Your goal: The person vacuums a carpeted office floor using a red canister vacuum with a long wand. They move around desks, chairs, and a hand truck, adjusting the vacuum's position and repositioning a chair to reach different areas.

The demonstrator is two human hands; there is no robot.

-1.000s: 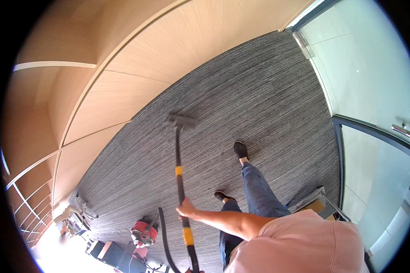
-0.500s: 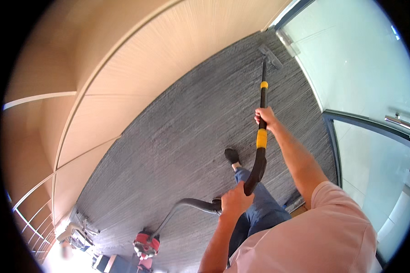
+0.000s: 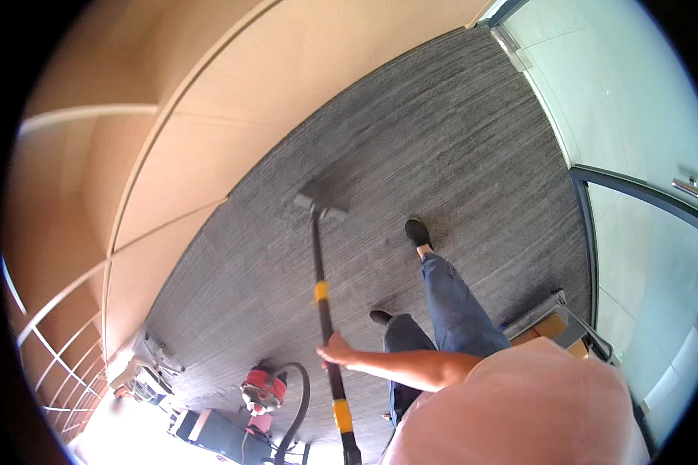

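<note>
My right hand [image 3: 336, 351] is wrapped round the black tube of a vacuum cleaner wand [image 3: 323, 319], between its two yellow collars. The wand slants from the lower edge up to a grey floor nozzle [image 3: 320, 208], which rests on the dark carpet in front of the wooden cabinet. Its lower handle end runs out at the bottom of the picture. A red vacuum canister [image 3: 263, 390] stands on the floor left of the wand, and a dark hose [image 3: 301, 403] arches from it and leaves the picture at the bottom. My left hand is out of sight.
Along the left runs a light wooden cabinet [image 3: 209, 147] with open shelves. Frosted glass panels with a door handle [image 3: 690, 190] close off the right side. A flat trolley with cardboard [image 3: 549, 327] stands beside my legs. Office furniture [image 3: 221, 435] sits at the lower left.
The nozzle has been drawn back from the far corner by the glass to the left, nearer the canister. My right hand moved down and left with the wand; my left hand left the picture.
</note>
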